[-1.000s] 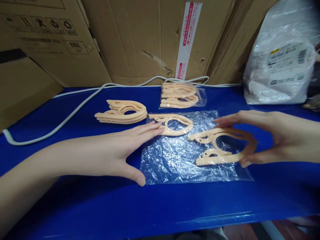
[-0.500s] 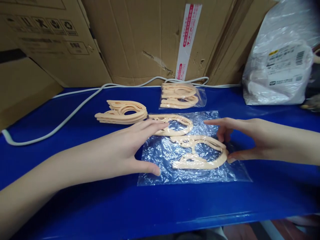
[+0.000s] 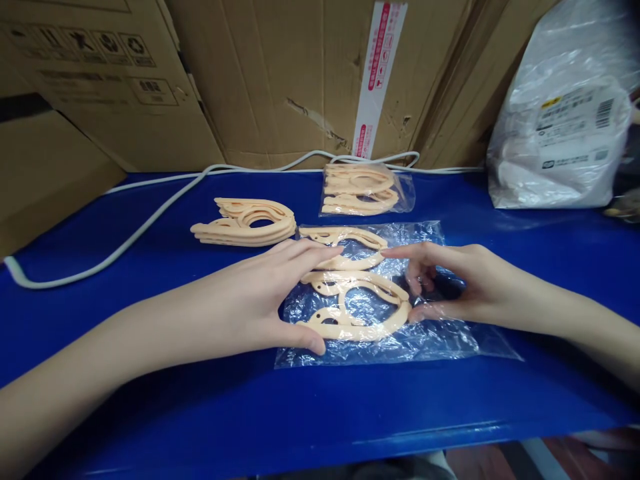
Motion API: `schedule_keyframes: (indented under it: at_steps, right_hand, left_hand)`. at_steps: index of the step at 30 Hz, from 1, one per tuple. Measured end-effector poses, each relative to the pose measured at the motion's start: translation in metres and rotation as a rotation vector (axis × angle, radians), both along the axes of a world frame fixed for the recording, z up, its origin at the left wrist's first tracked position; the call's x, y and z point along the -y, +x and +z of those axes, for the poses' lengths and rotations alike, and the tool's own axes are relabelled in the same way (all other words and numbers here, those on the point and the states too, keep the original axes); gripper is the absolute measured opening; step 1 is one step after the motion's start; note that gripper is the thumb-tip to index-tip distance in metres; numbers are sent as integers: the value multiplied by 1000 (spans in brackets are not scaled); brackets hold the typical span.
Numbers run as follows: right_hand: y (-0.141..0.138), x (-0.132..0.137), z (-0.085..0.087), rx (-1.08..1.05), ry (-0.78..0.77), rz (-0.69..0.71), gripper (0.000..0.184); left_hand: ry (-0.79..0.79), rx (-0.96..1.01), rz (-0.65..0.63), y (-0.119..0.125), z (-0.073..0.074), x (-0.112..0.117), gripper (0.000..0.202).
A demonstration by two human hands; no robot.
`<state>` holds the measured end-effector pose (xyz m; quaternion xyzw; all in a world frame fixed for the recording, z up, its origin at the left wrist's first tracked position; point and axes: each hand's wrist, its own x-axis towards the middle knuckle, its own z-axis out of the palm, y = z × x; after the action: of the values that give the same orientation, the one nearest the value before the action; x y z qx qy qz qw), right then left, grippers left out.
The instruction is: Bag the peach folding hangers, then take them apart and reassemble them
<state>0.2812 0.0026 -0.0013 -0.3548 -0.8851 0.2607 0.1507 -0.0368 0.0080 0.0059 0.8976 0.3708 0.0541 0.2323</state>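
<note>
Two beige folded plastic hangers lie one below the other at a clear plastic bag point(image 3: 450, 343). The upper hanger point(image 3: 367, 235) is partly covered by my left hand point(image 3: 280, 287), which lies open with thumb and fingers spread. My left thumb rests by the left end of the lower hanger point(image 3: 373, 332). From the right, my right hand point(image 3: 445, 280) meets both: its index fingertip is at the upper hanger's rounded end and its thumb at the lower one's. Its fingers are apart and hold nothing. I cannot tell whether the hangers are inside the bag.
A stack of similar hangers point(image 3: 245, 233) lies to the left. Behind is a bagged pair of hangers point(image 3: 357, 190). A white cable point(image 3: 165, 210) runs along cardboard boxes point(image 3: 280, 80). A white plastic package point(image 3: 560, 147) stands at the right on the blue tabletop point(image 3: 300, 413).
My right hand has moved left, and the lower hanger has slid left along the bag toward my left thumb. My left hand has hardly moved. The bag's right edge reaches slightly farther right.
</note>
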Motion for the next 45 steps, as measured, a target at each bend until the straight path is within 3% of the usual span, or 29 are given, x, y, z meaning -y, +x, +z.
schedule_keyframes:
  at_steps: [6, 9, 13, 19, 22, 32, 42, 45]
  right_hand:
    - [-4, 6, 0, 44, 50, -48, 64]
    - [0, 6, 3, 28, 12, -66, 57]
    - [7, 4, 7, -35, 108, -144, 47]
    - [3, -2, -1, 14, 192, 5, 74]
    - [0, -3, -7, 38, 195, 70, 74]
    - [-1, -2, -5, 54, 207, 78, 76]
    - [-1, 0, -6, -3, 115, 63, 75]
    - [-2, 2, -4, 29, 88, 57, 87]
  left_hand:
    - [-30, 10, 7, 0, 0, 0, 94]
    - [-23, -3, 9, 2, 3, 2, 93]
    - [58, -50, 22, 1, 7, 4, 91]
    - [118, -37, 12, 0, 5, 0, 89]
    - [121, -28, 10, 0, 4, -1, 87]
    - [134, -44, 17, 2, 9, 1, 84]
    - [112, -56, 23, 3, 12, 3, 82]
    - [122, -37, 11, 2, 10, 4, 80]
